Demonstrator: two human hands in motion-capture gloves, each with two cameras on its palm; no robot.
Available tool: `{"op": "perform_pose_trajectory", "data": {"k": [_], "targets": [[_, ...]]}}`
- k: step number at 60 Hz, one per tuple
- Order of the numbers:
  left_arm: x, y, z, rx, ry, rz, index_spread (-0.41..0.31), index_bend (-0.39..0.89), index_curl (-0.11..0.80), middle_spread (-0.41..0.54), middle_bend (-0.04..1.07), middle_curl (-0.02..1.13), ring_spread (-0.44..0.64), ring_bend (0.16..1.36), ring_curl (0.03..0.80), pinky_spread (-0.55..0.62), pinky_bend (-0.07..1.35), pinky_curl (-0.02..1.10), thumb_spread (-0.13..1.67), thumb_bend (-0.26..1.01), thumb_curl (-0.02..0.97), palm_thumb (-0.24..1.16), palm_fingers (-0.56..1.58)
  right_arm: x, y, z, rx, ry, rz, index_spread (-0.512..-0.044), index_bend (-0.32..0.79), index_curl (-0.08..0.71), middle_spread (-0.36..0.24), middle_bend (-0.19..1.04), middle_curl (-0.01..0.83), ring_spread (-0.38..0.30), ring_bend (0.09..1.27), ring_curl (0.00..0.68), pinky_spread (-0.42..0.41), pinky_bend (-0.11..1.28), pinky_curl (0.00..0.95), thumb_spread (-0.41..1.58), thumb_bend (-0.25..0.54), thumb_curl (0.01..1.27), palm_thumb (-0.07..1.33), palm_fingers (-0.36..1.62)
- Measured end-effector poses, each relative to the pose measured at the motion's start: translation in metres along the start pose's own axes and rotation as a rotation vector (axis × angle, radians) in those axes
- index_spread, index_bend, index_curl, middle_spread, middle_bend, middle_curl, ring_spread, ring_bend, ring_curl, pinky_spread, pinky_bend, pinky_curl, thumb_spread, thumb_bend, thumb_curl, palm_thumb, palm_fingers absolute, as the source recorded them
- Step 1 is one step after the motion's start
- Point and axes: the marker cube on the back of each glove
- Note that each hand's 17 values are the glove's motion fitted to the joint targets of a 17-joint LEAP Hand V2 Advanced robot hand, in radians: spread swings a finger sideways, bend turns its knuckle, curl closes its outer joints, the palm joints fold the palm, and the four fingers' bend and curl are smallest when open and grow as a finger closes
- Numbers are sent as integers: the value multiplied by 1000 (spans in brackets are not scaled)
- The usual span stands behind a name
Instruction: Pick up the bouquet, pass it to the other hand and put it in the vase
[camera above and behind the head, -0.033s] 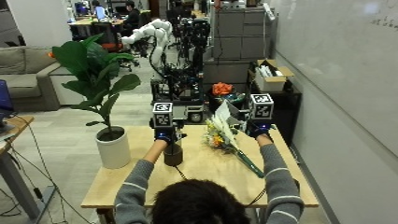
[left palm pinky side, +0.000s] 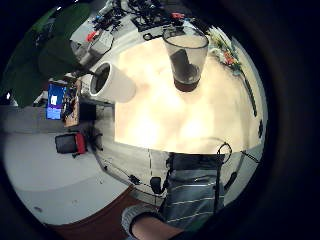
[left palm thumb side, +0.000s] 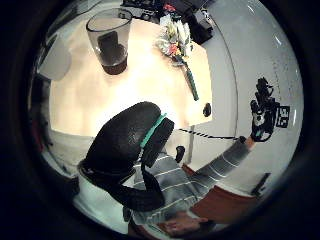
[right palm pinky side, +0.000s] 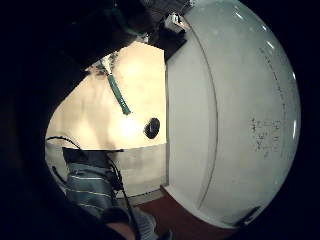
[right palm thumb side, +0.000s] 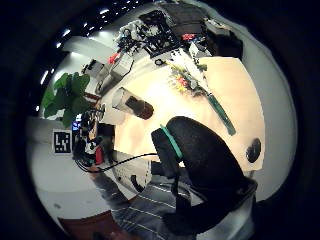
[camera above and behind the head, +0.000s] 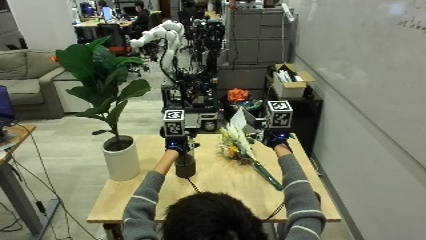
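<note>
1. Outside view: a person sits at a wooden table (camera above and behind the head: 219, 175) with both arms raised. The left hand (camera above and behind the head: 174, 145) hovers above the vase (camera above and behind the head: 185, 166), the right hand (camera above and behind the head: 277, 139) is up near the table's far right corner; neither holds anything, but I cannot tell how their fingers are set. The bouquet (camera above and behind the head: 241, 146) lies on the table between the hands, stems toward the person. A potted plant (camera above and behind the head: 114, 125) stands at the left edge.
2. Left little-finger view: the clear vase (left palm pinky side: 185, 60) stands upright beside the white pot (left palm pinky side: 112, 82).
3. Left thumb view: the bouquet (left palm thumb side: 177, 47) lies near the vase (left palm thumb side: 111, 42), apart from it.
4. Right little-finger view: the green stems (right palm pinky side: 119, 95) rest on the tabletop.
5. Right thumb view: the bouquet (right palm thumb side: 192, 80) lies flat, untouched.
</note>
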Motion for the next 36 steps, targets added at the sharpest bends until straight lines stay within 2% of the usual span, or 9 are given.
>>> {"op": "perform_pose_trajectory", "data": {"k": [4, 6, 8, 14, 18, 23, 28, 35, 36], "targets": [[-4, -21, 11, 12, -10, -16, 63, 90, 36, 246, 196, 90, 280, 510, 139, 301, 372, 131, 650, 41, 88, 137, 133, 0, -7, 4, -3, -12, -21, -261, 109, 75, 33, 180, 86, 116, 405, 138, 227, 575, 205, 724, 176, 89, 323, 337], [-2, -16, 9, 8, -7, -4, 69, 98, 46, 269, 200, 108, 309, 531, 154, 329, 384, 148, 717, 31, 104, 141, 117, -1, -9, 7, -8, -21, -30, -282, 113, 88, 36, 185, 104, 127, 417, 154, 246, 588, 225, 807, 169, 100, 331, 322], [0, -9, 6, 3, -7, 9, 73, 105, 56, 286, 204, 124, 331, 548, 166, 351, 393, 163, 770, 20, 119, 143, 104, -5, -5, 5, -19, -35, -36, -298, 116, 98, 38, 188, 119, 136, 426, 166, 261, 598, 239, 873, 161, 111, 337, 311], [-3, -37, 21, 22, -25, -12, 80, 118, 85, 320, 215, 165, 375, 583, 190, 391, 411, 197, 872, -10, 159, 150, 73, -15, 7, -2, -26, -55, -62, -326, 119, 119, 43, 192, 160, 153, 445, 192, 288, 619, 266, 1005, 131, 138, 350, 286], [-1, -31, 20, 2, -30, -11, 83, 120, 100, 332, 221, 188, 391, 600, 201, 405, 421, 215, 910, -19, 181, 150, 56, -16, -2, 1, -24, -58, -73, -331, 121, 130, 44, 193, 183, 159, 451, 205, 296, 628, 280, 1057, 109, 154, 358, 278], [0, -39, 25, 21, -20, 2, 85, 125, 119, 342, 227, 213, 403, 616, 213, 416, 428, 234, 935, -25, 201, 141, 41, -22, 8, -5, -41, -94, -84, -336, 121, 142, 45, 193, 208, 163, 462, 219, 303, 635, 294, 1096, 82, 173, 367, 272], [3, -24, 19, 8, -11, -3, 86, 128, 136, 347, 230, 233, 410, 627, 222, 422, 434, 250, 949, -26, 219, 136, 29, -17, -4, -5, -34, -106, -79, -338, 122, 154, 45, 195, 230, 166, 467, 230, 305, 640, 305, 1119, 56, 189, 377, 272], [6, -25, 19, 20, -6, 9, 87, 130, 156, 351, 232, 257, 414, 639, 232, 426, 438, 268, 960, -26, 239, 130, 16, -5, -13, -16, -20, -140, -14, -332, 119, 165, 52, 192, 254, 167, 478, 246, 308, 648, 317, 1138, 23, 208, 391, 270], [7, -23, 18, 21, -6, 13, 87, 130, 159, 351, 232, 260, 414, 641, 233, 426, 439, 270, 961, -26, 241, 130, 15, -3, -14, -17, -23, -153, 1, -311, 140, 173, 53, 184, 255, 167, 478, 246, 308, 642, 316, 1140, 18, 211, 393, 279]]}}
